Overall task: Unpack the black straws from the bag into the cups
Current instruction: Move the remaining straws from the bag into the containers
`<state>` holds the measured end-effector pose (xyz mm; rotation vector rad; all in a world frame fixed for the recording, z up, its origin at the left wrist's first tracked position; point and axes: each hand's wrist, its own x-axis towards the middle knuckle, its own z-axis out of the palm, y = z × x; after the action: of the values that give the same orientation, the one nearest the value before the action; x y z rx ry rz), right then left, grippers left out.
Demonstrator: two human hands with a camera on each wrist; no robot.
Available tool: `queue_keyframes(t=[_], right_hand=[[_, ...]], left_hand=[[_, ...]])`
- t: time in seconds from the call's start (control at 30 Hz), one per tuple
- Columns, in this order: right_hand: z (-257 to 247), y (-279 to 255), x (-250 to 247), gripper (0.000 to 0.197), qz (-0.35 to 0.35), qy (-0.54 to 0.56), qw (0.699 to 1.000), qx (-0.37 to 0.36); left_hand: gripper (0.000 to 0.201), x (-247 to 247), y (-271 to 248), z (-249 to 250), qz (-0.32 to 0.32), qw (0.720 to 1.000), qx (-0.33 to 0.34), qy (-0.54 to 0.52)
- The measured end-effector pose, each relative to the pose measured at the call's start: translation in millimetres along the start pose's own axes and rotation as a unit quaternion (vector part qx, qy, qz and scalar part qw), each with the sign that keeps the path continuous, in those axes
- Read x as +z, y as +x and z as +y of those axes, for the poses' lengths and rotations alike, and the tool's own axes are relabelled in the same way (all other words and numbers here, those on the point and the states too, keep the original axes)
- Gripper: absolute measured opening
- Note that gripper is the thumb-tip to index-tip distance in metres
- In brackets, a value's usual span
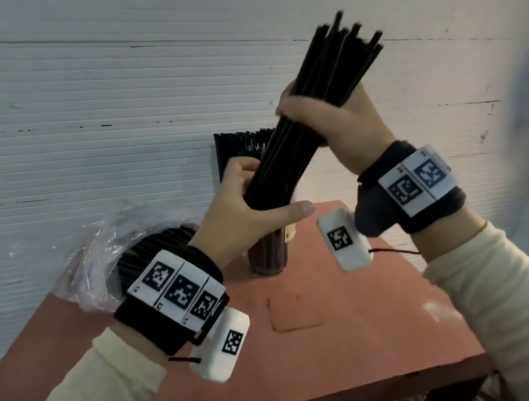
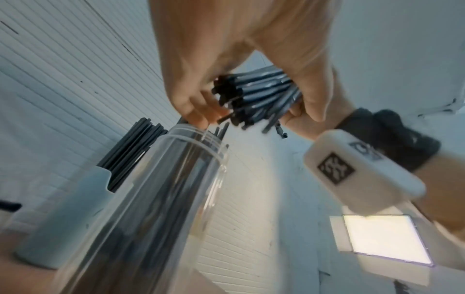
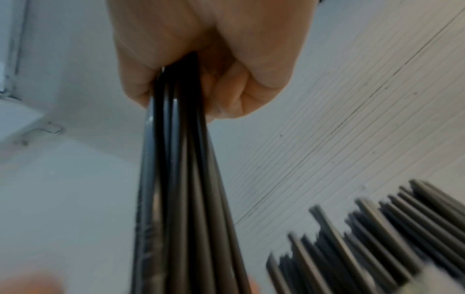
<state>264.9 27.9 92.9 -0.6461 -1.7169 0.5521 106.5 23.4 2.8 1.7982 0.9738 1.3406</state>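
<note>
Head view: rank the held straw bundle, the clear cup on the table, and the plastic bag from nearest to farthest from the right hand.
1. Straw bundle: gripped in the right hand.
2. Clear cup: standing on the table below and left.
3. Plastic bag: farthest, at the table's far left edge.

Landmark: clear cup [image 1: 269, 254] on the red table [image 1: 331, 345]. Directly above its mouth, the left hand [image 1: 241, 214] and a tilted bundle of black straws [image 1: 308, 113] block access. Behind the cup, a second cup's straws [image 1: 240, 141] stand against the wall. Left of the cup, the plastic bag [image 1: 92, 262] obstructs. Right and near side of the cup: bare tabletop, passable.
</note>
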Motion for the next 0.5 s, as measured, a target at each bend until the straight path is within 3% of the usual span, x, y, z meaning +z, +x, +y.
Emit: queue_keyframes(t=[0.1, 0.23, 0.33, 0.5], right_hand=[[0.7, 27.1, -13.4, 0.006, 0.065, 0.018, 0.998, 0.01], [13.2, 54.0, -20.3, 0.013, 0.095, 0.026, 0.994, 0.047], [28.4, 63.2, -19.2, 0.011, 0.086, 0.018, 0.994, 0.071], [53.0, 67.6, -24.6, 0.011, 0.078, 0.01, 0.991, 0.107]], left_hand=[[0.106, 1.2, 15.3, -15.7, 0.091, 0.994, 0.031, 0.05], [0.136, -0.5, 37.5, -28.5, 0.045, 0.997, -0.038, 0.043], [0.131, -3.7, 47.3, -36.0, -0.006, 0.997, -0.081, 0.016], [0.102, -12.1, 51.6, -47.1, -0.046, 0.996, -0.068, 0.029]])
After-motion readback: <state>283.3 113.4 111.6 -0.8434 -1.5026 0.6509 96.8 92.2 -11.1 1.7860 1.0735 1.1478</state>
